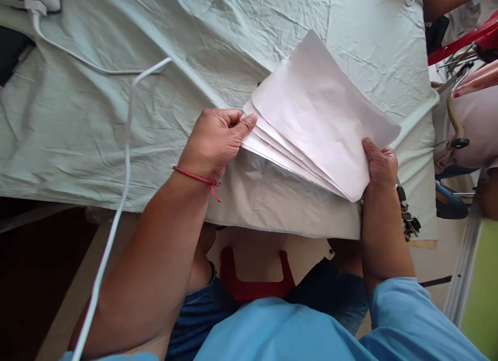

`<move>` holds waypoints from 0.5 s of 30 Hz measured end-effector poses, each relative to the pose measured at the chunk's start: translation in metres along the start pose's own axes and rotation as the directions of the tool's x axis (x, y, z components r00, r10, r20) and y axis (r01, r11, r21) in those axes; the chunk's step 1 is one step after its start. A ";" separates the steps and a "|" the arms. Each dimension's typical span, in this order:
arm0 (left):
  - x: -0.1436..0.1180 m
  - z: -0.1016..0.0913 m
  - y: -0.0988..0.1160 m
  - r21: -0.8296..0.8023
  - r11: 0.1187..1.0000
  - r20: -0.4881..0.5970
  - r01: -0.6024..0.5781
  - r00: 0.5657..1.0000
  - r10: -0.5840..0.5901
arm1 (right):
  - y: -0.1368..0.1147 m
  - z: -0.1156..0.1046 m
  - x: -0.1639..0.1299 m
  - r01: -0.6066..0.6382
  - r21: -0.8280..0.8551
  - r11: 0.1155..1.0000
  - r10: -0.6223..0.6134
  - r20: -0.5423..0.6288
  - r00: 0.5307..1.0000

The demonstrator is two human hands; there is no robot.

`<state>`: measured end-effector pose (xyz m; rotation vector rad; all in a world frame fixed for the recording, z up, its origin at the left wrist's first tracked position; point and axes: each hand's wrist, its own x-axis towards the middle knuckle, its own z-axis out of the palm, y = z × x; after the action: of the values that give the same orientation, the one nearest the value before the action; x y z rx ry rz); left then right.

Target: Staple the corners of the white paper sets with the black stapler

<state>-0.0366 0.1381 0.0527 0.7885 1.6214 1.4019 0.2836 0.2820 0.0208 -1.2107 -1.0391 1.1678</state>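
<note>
Several white sheets of paper [315,112] are held in a loosely fanned stack above the front part of the cloth-covered table. My left hand [218,138], with a red cord bracelet at the wrist, pinches their left corner between thumb and fingers. At the right edge, my right hand [381,161] grips the stack with its thumb on top and the fingers hidden underneath. The top sheet looks blank. A little print shows on a lower sheet near my left thumb.
A wrinkled pale green cloth [218,34] covers the table. A white cable [126,158] runs across it from a plug [36,7] at the far left. Keys [409,218] lie by my right forearm. A person's arm [443,2] shows at the top right. Beneath me stands a red stool [257,288].
</note>
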 end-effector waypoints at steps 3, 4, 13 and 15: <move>0.002 0.000 -0.003 -0.067 0.998 -0.032 0.017 0.999 -0.019 | 0.000 0.001 -0.001 -0.005 0.001 1.000 0.005 0.013 1.000; 0.002 0.001 -0.003 -0.088 0.996 -0.040 0.025 0.999 -0.029 | -0.001 0.001 -0.001 -0.007 -0.002 1.000 0.007 0.018 1.000; -0.001 -0.001 0.004 -0.057 0.996 -0.041 0.063 0.997 -0.065 | -0.003 -0.003 -0.001 -0.028 -0.028 0.999 0.029 0.054 0.998; -0.002 -0.004 0.003 -0.102 0.991 -0.042 0.085 0.995 -0.090 | -0.002 -0.004 -0.002 -0.035 -0.026 0.999 0.037 0.077 0.996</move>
<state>-0.0390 0.1353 0.0563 0.6235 1.5884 1.4367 0.2876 0.2799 0.0229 -1.2157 -1.0960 1.2413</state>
